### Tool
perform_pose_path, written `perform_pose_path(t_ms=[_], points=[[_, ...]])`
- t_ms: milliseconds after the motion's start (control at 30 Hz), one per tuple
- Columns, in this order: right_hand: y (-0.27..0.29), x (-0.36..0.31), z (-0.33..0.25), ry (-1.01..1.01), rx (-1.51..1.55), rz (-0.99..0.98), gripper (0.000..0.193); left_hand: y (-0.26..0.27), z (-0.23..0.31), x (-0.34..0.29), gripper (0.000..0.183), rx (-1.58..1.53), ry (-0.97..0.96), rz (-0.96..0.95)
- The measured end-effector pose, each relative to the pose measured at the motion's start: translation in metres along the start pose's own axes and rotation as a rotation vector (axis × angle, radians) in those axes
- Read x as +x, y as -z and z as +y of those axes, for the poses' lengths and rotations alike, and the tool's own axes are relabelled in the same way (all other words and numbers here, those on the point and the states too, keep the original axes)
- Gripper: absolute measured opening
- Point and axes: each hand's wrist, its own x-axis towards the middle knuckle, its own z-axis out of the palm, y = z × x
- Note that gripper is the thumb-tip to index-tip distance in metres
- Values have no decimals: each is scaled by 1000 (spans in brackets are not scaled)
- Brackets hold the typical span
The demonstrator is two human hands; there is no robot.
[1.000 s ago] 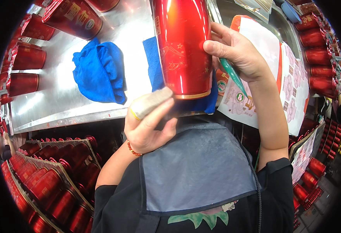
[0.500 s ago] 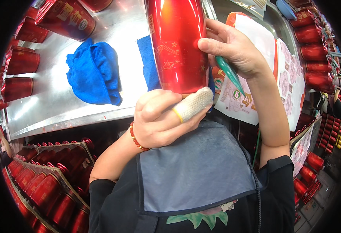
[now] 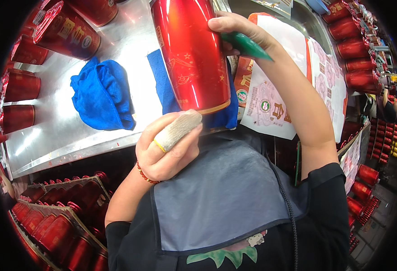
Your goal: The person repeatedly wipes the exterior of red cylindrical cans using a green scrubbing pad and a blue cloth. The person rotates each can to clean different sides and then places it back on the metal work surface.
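Observation:
A glossy red canister (image 3: 194,58) with fine gold line drawings lies tilted, its gold-rimmed end toward me and its far end cut off by the frame. My left hand (image 3: 169,151) is closed at that near rim, a ribbed white finger sleeve (image 3: 178,131) with a yellow edge on one finger. Up along the canister's right side is my right hand (image 3: 257,36), its thumb against the wall. The same hand grips a smooth green pointed tool (image 3: 246,45), slightly blurred; its other fingers are partly hidden. Beneath the canister lies a flat blue cloth (image 3: 160,74).
A crumpled blue cloth (image 3: 101,95) rests on the metal table (image 3: 72,144). Printed decal sheets (image 3: 270,106) lie to the right. Red canisters (image 3: 67,34) stand at far left, with more on racks (image 3: 49,226) below and along the right (image 3: 361,77). A grey apron flap (image 3: 225,194) covers my front.
The canister has tilted and shifted left. My left hand has slid down-left along its near rim, while the right hand moved up-left and the green tool swung to a flatter angle.

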Motion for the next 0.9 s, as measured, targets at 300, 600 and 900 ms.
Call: perform_pose_path(t_ms=[300, 600, 900], points=[[-26, -6, -50, -37, -153, -40, 74, 3, -2, 5, 35, -3, -31, -13], [0, -7, -1, -49, -56, -34, 79, 7, -1, 7, 37, -32, 30, -54], [-14, -9, -31, -34, -354, 94, 100, 9, 1, 14, 36, -26, -2, -75]])
